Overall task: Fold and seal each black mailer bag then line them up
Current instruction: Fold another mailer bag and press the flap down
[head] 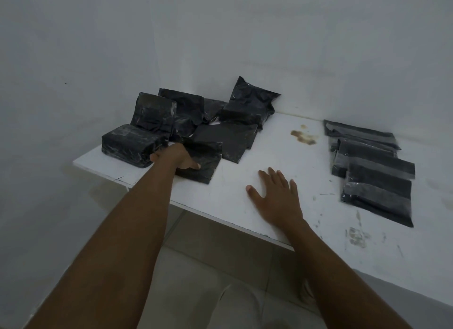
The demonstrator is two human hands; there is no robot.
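Black mailer bags [235,142] heaped left, flatter row [377,171] right — perhaps sealed

Table [277,142]: a bare lane runs from 6 to 12 o'clock, ending at the wall [245,46]. Heap of black mailer bags [186,117] obstructs 9 to 11 o'clock; left hand [176,157] sits at its near edge. Overlapping row of folded bags [375,166] obstructs 3 o'clock. Right hand [274,196] lies flat, fingers spread, at the lane's near end.
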